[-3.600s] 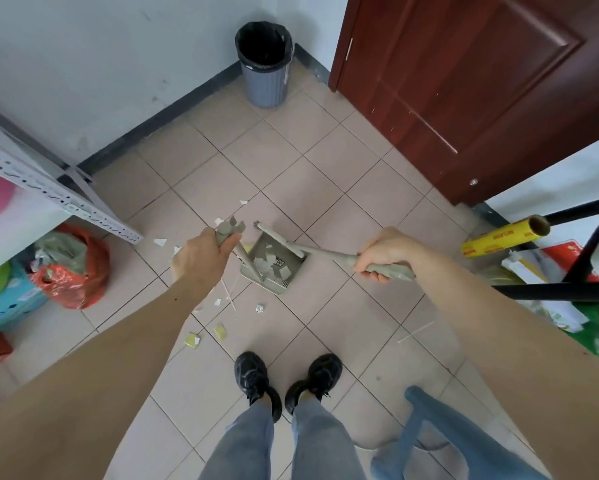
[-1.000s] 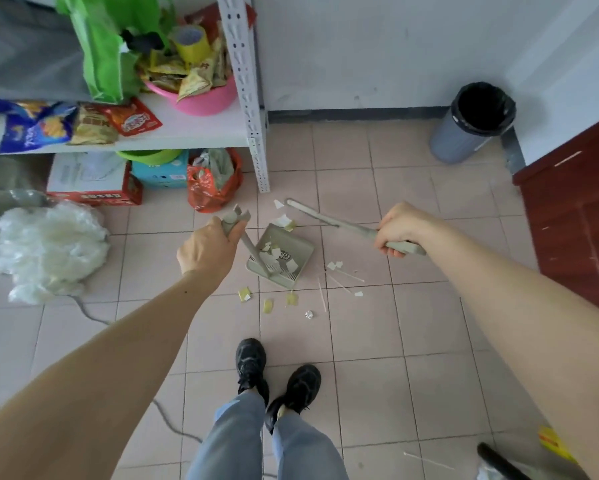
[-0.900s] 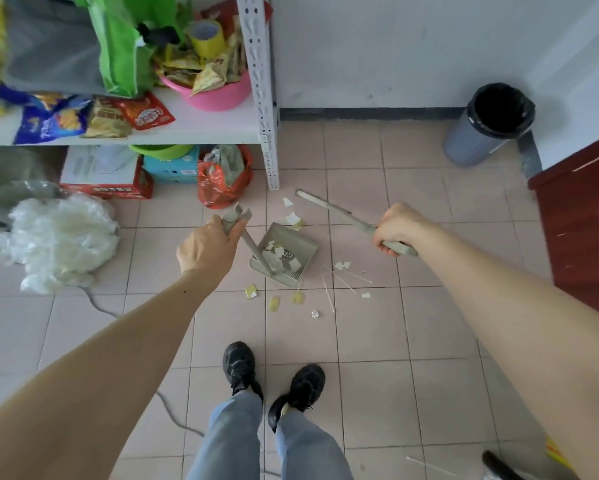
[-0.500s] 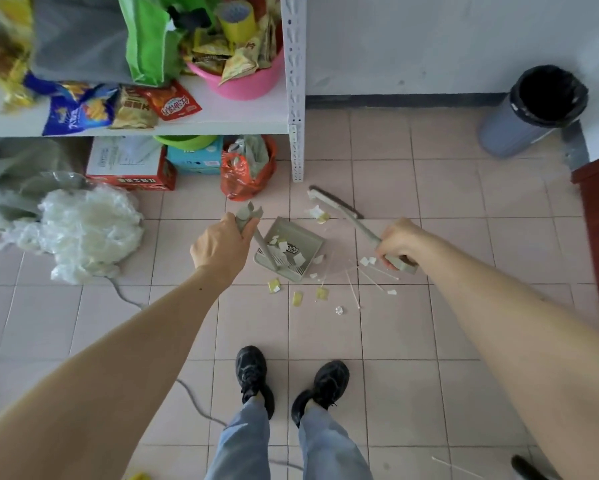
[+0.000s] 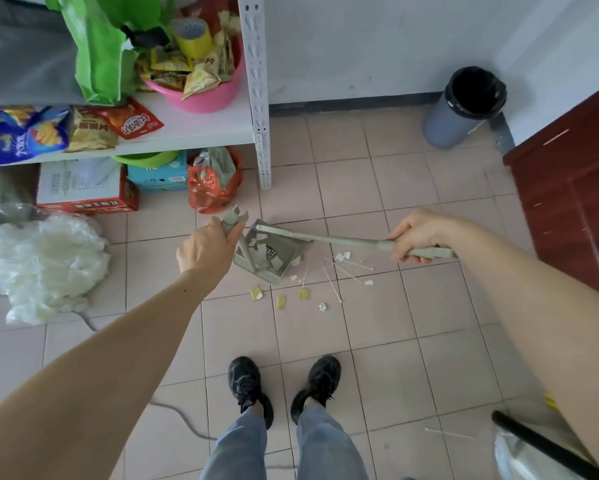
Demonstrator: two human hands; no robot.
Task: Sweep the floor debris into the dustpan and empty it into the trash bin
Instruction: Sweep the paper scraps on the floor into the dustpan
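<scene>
My left hand [image 5: 206,249] grips the top of the grey-green dustpan's handle. The dustpan [image 5: 284,268] rests on the tiled floor with several white paper scraps inside. My right hand [image 5: 416,235] holds the matching broom [image 5: 343,240] by its handle, and the broom's head lies across the dustpan's far edge. Loose debris [image 5: 303,294] lies on the tiles just in front of the pan: yellow bits, white scraps, thin sticks and a foil ball. The grey trash bin [image 5: 464,109] with a black liner stands against the wall at the far right.
A white metal shelf [image 5: 260,98] full of snack bags and a pink basin stands at the left. Boxes and a red bag [image 5: 213,188] sit under it, beside a white plastic heap [image 5: 41,265]. A dark red door [image 5: 575,195] is at the right. A cable [image 5: 180,417] runs by my shoes.
The view turned left from the door corner to the shelf. The broom head swept from the tiles beyond the dustpan onto its far edge. My left hand kept the dustpan in place.
</scene>
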